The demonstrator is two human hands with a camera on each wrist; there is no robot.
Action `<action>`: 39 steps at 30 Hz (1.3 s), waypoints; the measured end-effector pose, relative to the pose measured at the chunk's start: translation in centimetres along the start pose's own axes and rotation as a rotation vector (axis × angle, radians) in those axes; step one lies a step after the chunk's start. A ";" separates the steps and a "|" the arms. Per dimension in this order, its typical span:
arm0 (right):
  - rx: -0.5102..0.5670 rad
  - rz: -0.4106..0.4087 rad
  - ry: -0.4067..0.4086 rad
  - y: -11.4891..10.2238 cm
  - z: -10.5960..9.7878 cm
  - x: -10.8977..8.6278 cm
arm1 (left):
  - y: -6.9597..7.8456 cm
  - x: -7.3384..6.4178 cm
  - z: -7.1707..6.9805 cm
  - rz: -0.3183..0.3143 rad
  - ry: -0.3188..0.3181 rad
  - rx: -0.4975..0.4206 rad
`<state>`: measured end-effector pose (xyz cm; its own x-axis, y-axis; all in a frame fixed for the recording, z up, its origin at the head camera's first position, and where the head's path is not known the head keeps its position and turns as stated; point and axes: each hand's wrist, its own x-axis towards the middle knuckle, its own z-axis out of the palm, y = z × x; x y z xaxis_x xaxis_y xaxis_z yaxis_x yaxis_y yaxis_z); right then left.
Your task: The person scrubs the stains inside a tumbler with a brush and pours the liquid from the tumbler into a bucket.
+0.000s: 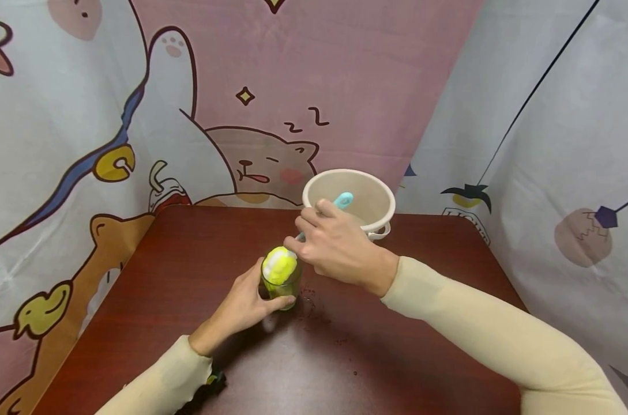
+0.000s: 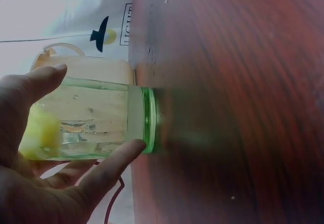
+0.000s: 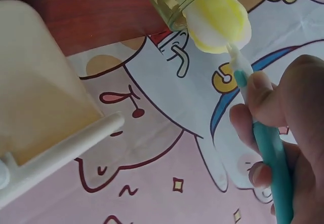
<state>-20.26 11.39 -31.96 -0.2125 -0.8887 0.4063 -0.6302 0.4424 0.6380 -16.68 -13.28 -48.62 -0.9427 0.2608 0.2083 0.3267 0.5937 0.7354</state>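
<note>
My left hand [image 1: 247,304] holds a clear green-tinted glass [image 1: 289,290] close above the table, thumb on one side and fingers on the other. In the left wrist view, drops cling inside the glass [image 2: 96,115], and its base is near the wood. A sponge cup brush [image 1: 281,266] with a yellow and white head sits partly inside the glass mouth. Round its teal handle [image 3: 273,163] curl the fingers of my right hand [image 1: 339,245], up and to the right of the glass. The sponge's lower part is seen only through the glass.
A cream bucket [image 1: 368,193] with a side handle stands at the table's back edge, just behind my right hand. Wet drops [image 1: 308,295] dot the dark red table [image 1: 397,357]. Printed cartoon cloth [image 1: 345,75] hangs round the table.
</note>
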 end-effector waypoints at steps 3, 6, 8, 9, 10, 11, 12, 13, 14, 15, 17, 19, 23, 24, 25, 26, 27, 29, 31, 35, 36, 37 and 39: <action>-0.047 -0.028 -0.014 -0.3 0.1 0.6 | 0.1 0.0 -0.1 0.000 -0.009 -0.003; -0.079 -0.053 -0.053 -0.4 0.1 1.2 | 0.1 0.1 -0.2 -0.007 -0.019 -0.002; -0.087 -0.065 -0.089 -0.3 0.1 1.7 | 0.1 0.1 -0.2 -0.014 -0.025 0.004; -0.087 -0.070 -0.108 -0.3 0.0 1.9 | 0.0 0.1 -0.2 -0.017 -0.026 0.005; -0.089 -0.076 -0.126 -0.2 -0.1 2.1 | 0.0 0.1 -0.3 -0.018 -0.029 0.005; -0.093 -0.084 -0.141 -0.1 -0.2 2.3 | 0.0 0.1 -0.3 -0.020 -0.032 0.003; -0.097 -0.093 -0.155 0.0 -0.2 2.5 | 0.0 0.2 -0.3 -0.018 -0.033 0.001; -0.104 -0.106 -0.169 0.0 -0.4 2.7 | 0.0 0.2 -0.3 -0.016 -0.034 0.000; -0.111 -0.120 -0.183 0.1 -0.4 2.9 | 0.0 0.2 -0.3 -0.014 -0.034 -0.003; -0.120 -0.137 -0.199 0.2 -0.5 3.1 | -0.1 0.2 -0.3 -0.009 -0.033 -0.005; -0.138 -0.169 -0.238 0.3 -0.7 3.6 | -0.1 0.2 -0.3 0.000 -0.032 -0.011; -0.151 -0.204 -0.286 0.5 -0.8 4.0 | -0.2 0.2 -0.3 0.009 -0.029 -0.014; -0.156 -0.272 -0.349 0.9 -0.9 4.7 | -0.2 0.1 -0.3 0.018 -0.026 -0.016; -0.157 -0.289 -0.353 1.1 -0.9 4.8 | -0.2 0.0 -0.3 0.018 -0.024 -0.014; -0.159 -0.306 -0.355 1.2 -0.9 4.9 | -0.2 0.0 -0.3 0.018 -0.022 -0.012; -0.163 -0.322 -0.357 1.4 -0.9 5.0 | -0.2 0.0 -0.2 0.019 -0.020 -0.011; -0.169 -0.337 -0.358 1.6 -0.9 5.0 | -0.2 0.0 -0.2 0.020 -0.018 -0.011; -0.178 -0.356 -0.363 1.9 -1.0 4.9 | -0.1 0.0 -0.2 0.019 -0.014 -0.012; -0.181 -0.361 -0.372 2.1 -1.0 4.7 | 0.0 0.0 -0.2 0.024 -0.010 -0.014; -0.180 -0.362 -0.361 2.3 -0.8 4.2 | 0.0 -0.1 -0.2 0.030 -0.010 -0.019; -0.183 -0.364 -0.349 2.2 -0.7 4.0 | 0.0 -0.1 -0.2 0.031 -0.010 -0.017; -0.187 -0.365 -0.336 2.2 -0.6 3.9 | 0.0 -0.1 -0.2 0.027 -0.012 -0.020; -0.197 -0.366 -0.308 2.1 -0.3 3.6 | 0.0 -0.1 -0.2 0.026 -0.012 -0.019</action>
<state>-22.12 9.21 -28.95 -0.2329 -0.9707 -0.0594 -0.5586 0.0835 0.8253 -16.58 -13.48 -48.47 -0.9328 0.2855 0.2201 0.3501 0.5718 0.7419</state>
